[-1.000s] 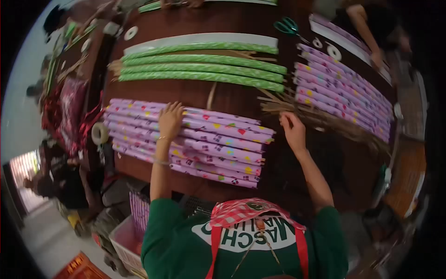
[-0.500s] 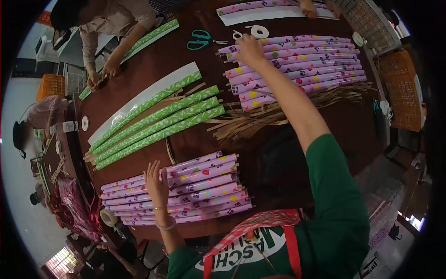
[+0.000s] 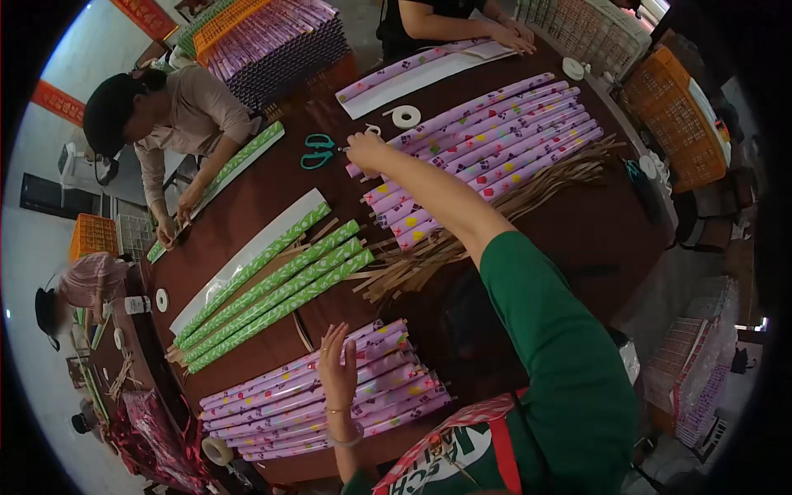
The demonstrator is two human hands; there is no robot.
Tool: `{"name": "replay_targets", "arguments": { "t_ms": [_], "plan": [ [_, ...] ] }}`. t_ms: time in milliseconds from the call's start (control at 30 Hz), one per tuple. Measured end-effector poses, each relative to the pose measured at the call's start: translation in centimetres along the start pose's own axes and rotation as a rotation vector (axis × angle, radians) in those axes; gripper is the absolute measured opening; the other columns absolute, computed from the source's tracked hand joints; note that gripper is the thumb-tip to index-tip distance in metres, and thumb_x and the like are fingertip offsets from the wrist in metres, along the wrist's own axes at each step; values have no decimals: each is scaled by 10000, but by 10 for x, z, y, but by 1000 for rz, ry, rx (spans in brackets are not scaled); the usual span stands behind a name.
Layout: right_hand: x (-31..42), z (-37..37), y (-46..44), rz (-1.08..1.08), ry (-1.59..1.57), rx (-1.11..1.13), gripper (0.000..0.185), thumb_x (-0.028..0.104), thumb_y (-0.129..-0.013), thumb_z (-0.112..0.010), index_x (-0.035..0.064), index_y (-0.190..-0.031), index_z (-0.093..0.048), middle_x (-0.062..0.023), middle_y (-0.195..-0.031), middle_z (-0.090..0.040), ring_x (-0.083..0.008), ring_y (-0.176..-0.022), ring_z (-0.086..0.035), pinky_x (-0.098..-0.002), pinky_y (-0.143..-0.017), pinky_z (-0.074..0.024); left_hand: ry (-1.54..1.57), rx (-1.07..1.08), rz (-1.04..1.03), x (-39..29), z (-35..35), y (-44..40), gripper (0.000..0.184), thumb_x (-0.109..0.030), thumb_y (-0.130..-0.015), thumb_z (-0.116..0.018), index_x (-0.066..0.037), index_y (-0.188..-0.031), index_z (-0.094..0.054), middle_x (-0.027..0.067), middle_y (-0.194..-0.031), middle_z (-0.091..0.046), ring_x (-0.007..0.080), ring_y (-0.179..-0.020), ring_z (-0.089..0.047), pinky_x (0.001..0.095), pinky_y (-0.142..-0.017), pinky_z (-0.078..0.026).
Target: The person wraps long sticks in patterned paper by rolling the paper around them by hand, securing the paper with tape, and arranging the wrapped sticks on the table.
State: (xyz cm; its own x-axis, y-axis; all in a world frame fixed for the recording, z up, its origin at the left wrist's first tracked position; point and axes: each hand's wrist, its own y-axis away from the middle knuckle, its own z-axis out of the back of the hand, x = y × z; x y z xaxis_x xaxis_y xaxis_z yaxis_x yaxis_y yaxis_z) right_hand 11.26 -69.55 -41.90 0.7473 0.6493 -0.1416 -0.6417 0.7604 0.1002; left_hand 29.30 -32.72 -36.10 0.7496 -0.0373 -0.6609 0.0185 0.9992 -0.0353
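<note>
My left hand (image 3: 337,371) lies over the near bundle of purple patterned rolls (image 3: 276,396), its fingers stretched out. At the far bundle of purple patterned rolls (image 3: 503,136), my right hand (image 3: 367,154) is at the left ends, with the fingers bent and their tips hidden. Right against those fingers are the blades of the teal-handled scissors (image 3: 316,152); whether I grip them is unclear. A white tape roll (image 3: 406,117) lies just beyond this hand. Brown flat strips (image 3: 404,272) lie beside the far bundle.
Green patterned rolls (image 3: 280,318) and a white-and-green sheet (image 3: 247,260) lie at the middle left. A co-worker (image 3: 177,132) handles a green roll across the table (image 3: 536,280). Another person's hands (image 3: 516,37) are on a purple-edged sheet (image 3: 429,78). Orange crates (image 3: 672,124) stand at right.
My view has shifted, showing more of the far side. My right hand has moved left, off the rolls' top toward the scissors' blades. My left hand stays over the near bundle.
</note>
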Motion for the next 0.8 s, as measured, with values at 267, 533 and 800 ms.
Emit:
{"name": "replay_targets", "arguments": {
  "t_ms": [267,533,800],
  "plan": [
    [8,267,192,19,187,-1010,201,165,-726,-611,69,-874,-515,-43,-737,-554,-195,-715,-594,-299,-520,-488,488,316,-59,-106,-25,-24,300,-153,-880,-547,-20,-1149,-553,128,-1114,-598,216,-1054,-560,303,-894,-421],
    [-27,327,456,-383,-1006,-1790,289,159,-802,-611,51,-1036,-481,-58,-915,-549,-146,-835,-565,-288,-650,-504,1711,589,-349,-221,-42,-32,662,-275,-895,-541,-53,-1397,-171,119,-1394,-326,283,-1254,-374,357,-1012,-323],
    [48,153,471,-653,-2159,-1246,327,140,-834,-608,40,-1119,-484,-85,-1068,-577,-178,-994,-571,-371,-816,-525,1617,-4,-116,-189,-18,41,344,-158,-940,-444,-2,-1244,-413,122,-1255,-496,201,-1142,-489,352,-968,-415]
  ]
}}
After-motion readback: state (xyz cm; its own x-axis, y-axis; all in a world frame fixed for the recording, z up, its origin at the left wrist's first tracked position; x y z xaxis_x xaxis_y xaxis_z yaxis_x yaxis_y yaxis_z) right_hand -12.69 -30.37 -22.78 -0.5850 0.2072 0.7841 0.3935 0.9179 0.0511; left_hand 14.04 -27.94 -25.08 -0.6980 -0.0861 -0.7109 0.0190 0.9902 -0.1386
